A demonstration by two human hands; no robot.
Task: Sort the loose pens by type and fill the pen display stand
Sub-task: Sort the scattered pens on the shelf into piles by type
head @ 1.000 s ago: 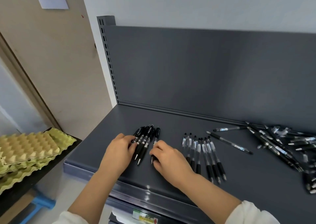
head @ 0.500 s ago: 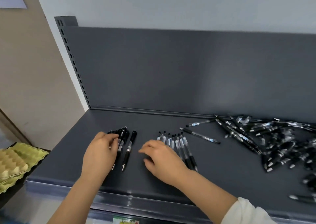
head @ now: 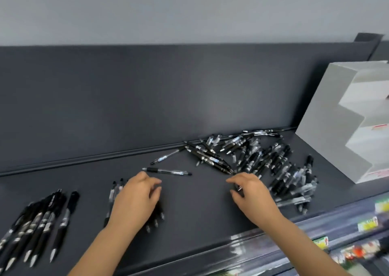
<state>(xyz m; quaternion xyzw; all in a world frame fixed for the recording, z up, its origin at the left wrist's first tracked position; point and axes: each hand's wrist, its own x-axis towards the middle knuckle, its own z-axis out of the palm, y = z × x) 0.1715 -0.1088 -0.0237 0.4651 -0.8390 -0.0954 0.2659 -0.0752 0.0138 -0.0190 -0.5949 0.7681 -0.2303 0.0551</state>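
Note:
A heap of loose black and clear pens (head: 261,159) lies on the dark shelf (head: 197,223) at the back right. A sorted row of black pens (head: 40,218) lies at the front left. A second row of clear-barrelled pens (head: 114,193) is mostly hidden under my left hand (head: 136,202), which hovers over it with fingers apart. One single clear pen (head: 168,171) lies just beyond that hand. My right hand (head: 250,193) reaches to the heap's near edge, fingers curled; a small dark tip shows under them. The white stepped display stand (head: 328,132) is at the far right.
The shelf's dark back panel (head: 147,98) rises behind the pens. Along the front edge runs a price-label strip (head: 315,240), with coloured goods blurred below at the right. Another lone clear pen (head: 166,157) lies near the back rail.
The view has swung right, bringing the heap and the stand into sight. Both hands have left the black pen row: the left is over the clear row, the right at the heap.

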